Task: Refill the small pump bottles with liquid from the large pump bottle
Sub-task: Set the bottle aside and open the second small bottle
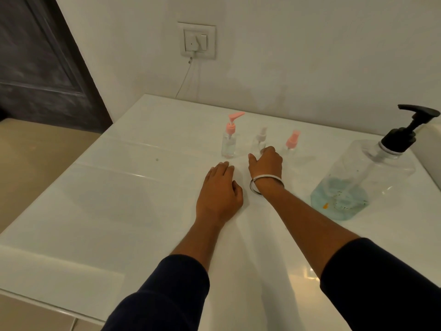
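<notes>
A right hand (266, 164) is reaching its curled fingers around the middle small bottle (259, 142); the left hand (220, 187) is resting relaxed on the white surface (119, 187), the large pump bottle (367, 173) standing well right.

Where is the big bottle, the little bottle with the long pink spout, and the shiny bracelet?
big bottle (362, 177), head view, clear body.
little bottle with the long pink spout (229, 145), head view, clear body.
shiny bracelet (266, 177), head view, band on wrist.

White glossy table (119, 187), three small pump bottles (229, 144) in a row, large pump bottle (365, 177) to their right
</notes>
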